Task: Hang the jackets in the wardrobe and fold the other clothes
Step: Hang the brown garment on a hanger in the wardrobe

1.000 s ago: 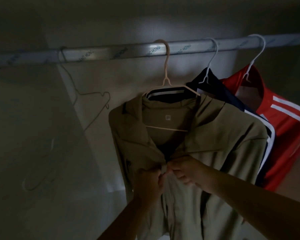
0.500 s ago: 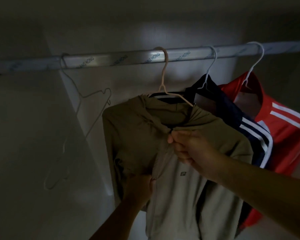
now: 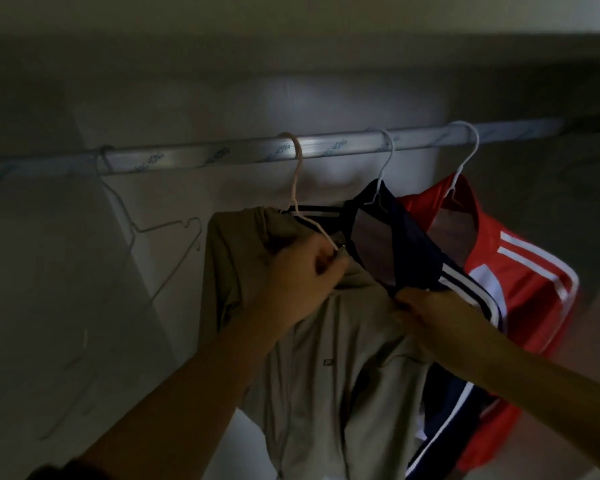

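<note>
A khaki jacket (image 3: 343, 358) hangs on a pale hanger (image 3: 297, 174) from the silver wardrobe rail (image 3: 201, 157). Its front is closed up to the collar. My left hand (image 3: 298, 275) grips the jacket at the collar, fingers curled round the fabric. My right hand (image 3: 430, 317) pinches the jacket's right shoulder, where it meets the navy jacket (image 3: 406, 251) with white stripes. A red jacket (image 3: 520, 282) with white stripes hangs on the far right. Both neighbours hang on white hangers.
An empty wire hanger (image 3: 160, 244) hangs on the rail at the left, against the pale wardrobe wall (image 3: 66, 306). The wardrobe is dim. Its top panel (image 3: 291, 64) is just above the rail.
The jacket front went from open to closed up to the collar. My left hand rose from the lower front to the collar. My right hand moved from the zip to the right shoulder.
</note>
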A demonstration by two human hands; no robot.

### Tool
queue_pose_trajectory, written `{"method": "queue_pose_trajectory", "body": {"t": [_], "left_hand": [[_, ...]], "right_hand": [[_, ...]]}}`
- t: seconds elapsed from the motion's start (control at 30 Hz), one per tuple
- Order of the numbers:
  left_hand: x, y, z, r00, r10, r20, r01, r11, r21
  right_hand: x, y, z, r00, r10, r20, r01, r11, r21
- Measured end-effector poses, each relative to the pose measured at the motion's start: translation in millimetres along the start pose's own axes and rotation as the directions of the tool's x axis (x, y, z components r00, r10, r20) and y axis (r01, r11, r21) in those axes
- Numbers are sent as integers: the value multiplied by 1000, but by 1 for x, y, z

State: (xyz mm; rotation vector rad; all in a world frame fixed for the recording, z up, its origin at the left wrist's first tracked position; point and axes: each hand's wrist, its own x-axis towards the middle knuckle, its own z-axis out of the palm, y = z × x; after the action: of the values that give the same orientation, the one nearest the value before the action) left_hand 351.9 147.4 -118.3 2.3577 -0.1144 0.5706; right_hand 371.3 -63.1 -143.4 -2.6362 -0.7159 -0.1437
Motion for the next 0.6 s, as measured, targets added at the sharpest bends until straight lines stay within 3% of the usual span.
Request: {"method": "queue_pose_trajectory", "body": {"t": [0.07, 0.1, 0.13, 0.2, 0.27, 0.3, 0.43, 0.5, 0.6], "left_hand": [[6, 3, 10, 931, -93, 354, 50, 991, 128], [4, 1, 15, 918, -84, 387, -3, 976, 219], [1, -4, 17, 944, -38, 326, -57, 959, 276], [-4, -14, 13, 998, 48, 41, -57, 970, 236], [-7, -20, 4, 986, -17, -166, 37, 992, 121], [-8, -23, 2, 982, -77, -172, 92, 992, 83], [-10, -24, 0, 966, -189, 176, 173, 980, 102], [-5, -16, -3, 933, -231, 275, 248, 968, -29], [2, -6, -3, 887, -298, 352, 401, 875, -271]], "right_hand": [[0, 0, -1, 1000, -8, -17, 8, 1000, 11], [1, -1, -2, 1000, -4, -16, 5, 1000, 17], [2, -2, -3, 1000, 1, -9, -1, 1000, 8], [2, -4, -1, 1000, 11, 9, -10, 998, -69], [1, -5, -1, 1000, 11, 6, -11, 994, -109], [0, -6, -1, 1000, 8, 2, -8, 994, -110], [-2, -5, -6, 999, 18, 26, -16, 995, -94], [-5, -6, -6, 999, -3, 34, 5, 997, -71], [-12, -7, -2, 998, -46, 51, 49, 997, -67]]}}
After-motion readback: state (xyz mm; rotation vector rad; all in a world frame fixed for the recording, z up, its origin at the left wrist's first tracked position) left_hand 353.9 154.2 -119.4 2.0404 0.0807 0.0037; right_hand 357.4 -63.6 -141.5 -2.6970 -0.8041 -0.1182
